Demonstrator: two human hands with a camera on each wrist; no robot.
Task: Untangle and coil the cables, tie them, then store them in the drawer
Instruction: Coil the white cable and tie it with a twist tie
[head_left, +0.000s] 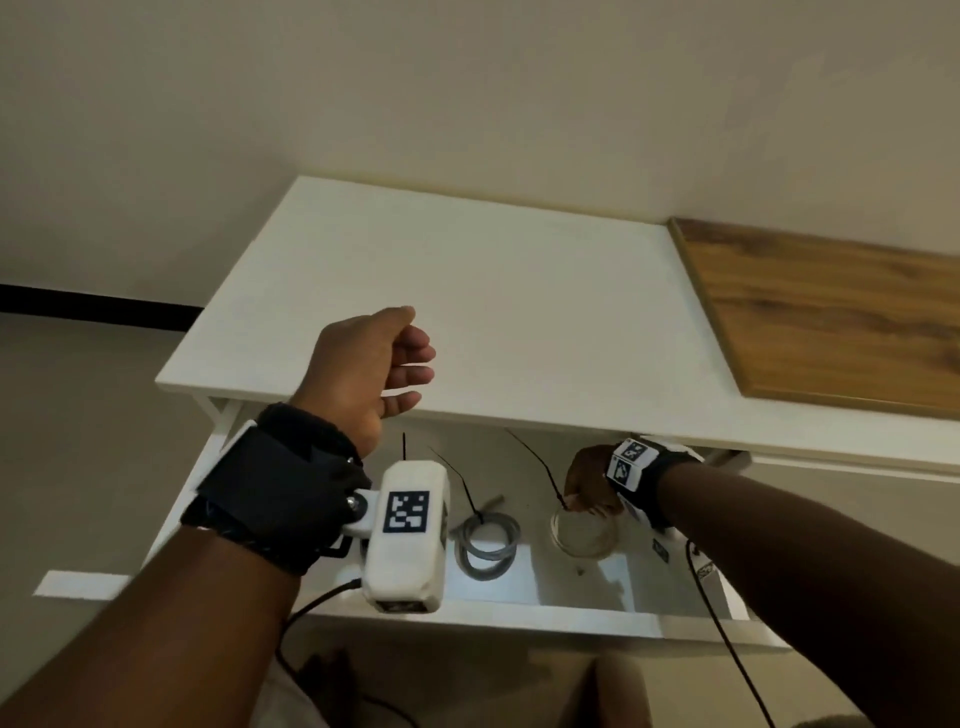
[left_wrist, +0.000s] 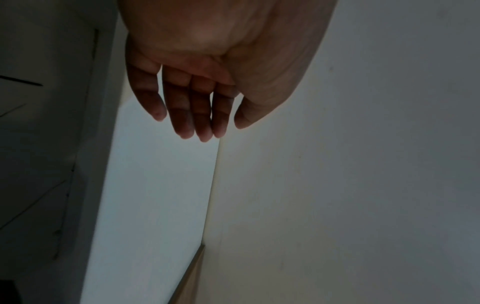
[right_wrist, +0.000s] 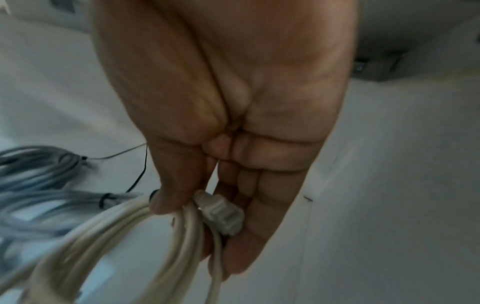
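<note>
An open white drawer (head_left: 519, 608) sits under the white tabletop (head_left: 467, 291). Inside it lies a coiled grey cable (head_left: 485, 545) (right_wrist: 33, 170) tied with a black tie. My right hand (head_left: 589, 486) (right_wrist: 207, 205) reaches into the drawer and pinches a coiled white cable (head_left: 584, 532) (right_wrist: 155, 236) between thumb and fingers, its plug (right_wrist: 221, 214) against the fingers. A black tie (head_left: 540, 467) sticks up from that coil. My left hand (head_left: 387, 358) (left_wrist: 197, 115) hovers over the table's front edge, fingers relaxed and holding nothing.
A wooden board (head_left: 831, 312) lies on the right part of the tabletop. Another thin black tie (head_left: 452, 467) stands up in the drawer. A black wire (head_left: 727, 649) hangs from my right wrist camera. A beige wall (head_left: 467, 93) is behind the table.
</note>
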